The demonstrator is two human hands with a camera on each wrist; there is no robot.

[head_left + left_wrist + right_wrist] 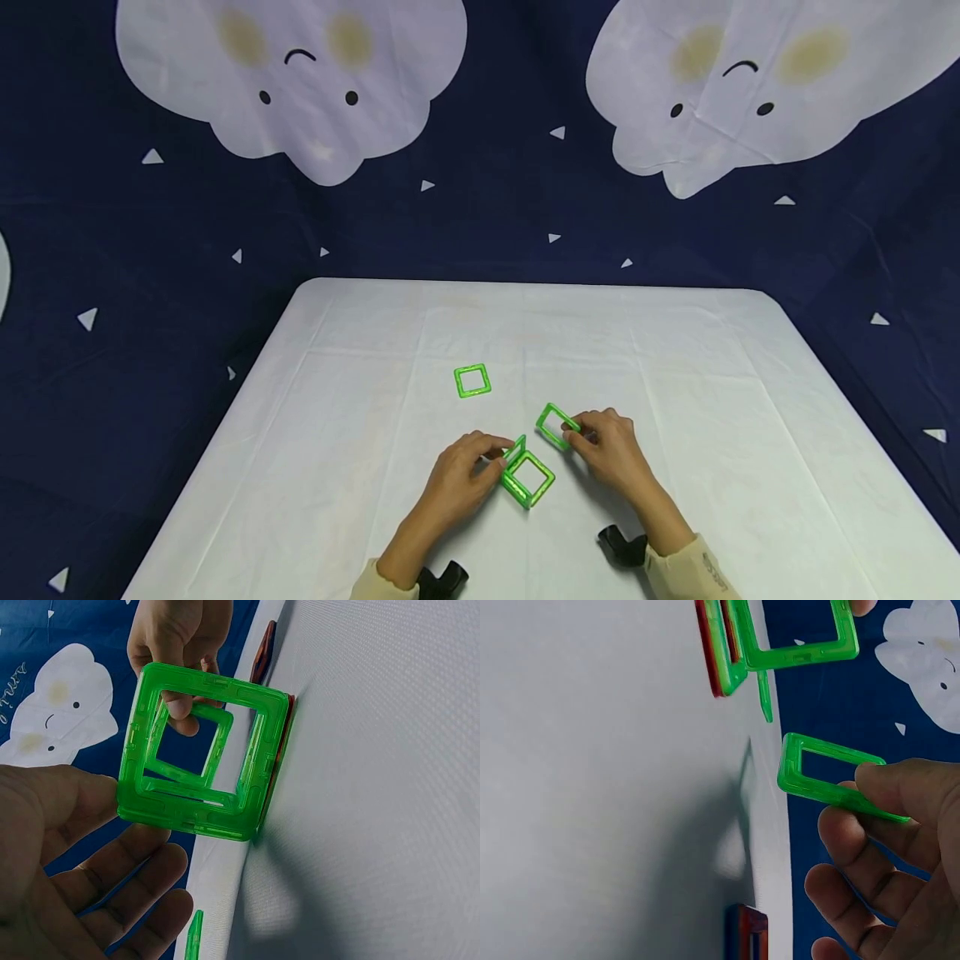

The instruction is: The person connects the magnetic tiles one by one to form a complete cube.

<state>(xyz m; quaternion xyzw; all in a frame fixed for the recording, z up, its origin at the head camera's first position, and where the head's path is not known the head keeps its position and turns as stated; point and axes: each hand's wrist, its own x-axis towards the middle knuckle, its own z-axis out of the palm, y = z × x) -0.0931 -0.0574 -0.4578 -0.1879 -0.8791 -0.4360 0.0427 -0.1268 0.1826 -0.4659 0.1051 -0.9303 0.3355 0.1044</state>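
Note:
In the head view my left hand (pixel 462 477) pinches a green square magnetic tile (pixel 517 451) that stands up at a slant. That tile meets a second green tile (pixel 542 492) along one edge, just right of the left fingertips. My right hand (pixel 611 450) holds a third green tile (pixel 546 419) raised above the table, thumb on one side and fingers on the other. The left wrist view shows the left thumb and fingers at the side of a tile frame (pixel 195 823). The right wrist view shows the right hand's tile (pixel 810 784) tilted in the pinch.
One more green tile (pixel 474 393) lies farther back on the white table (pixel 375 375). Reddish edges show beside the tiles in the wrist views; a red-and-blue piece (pixel 754 930) is partly cut off. Dark cloth (pixel 487 225) with clouds hangs behind the table.

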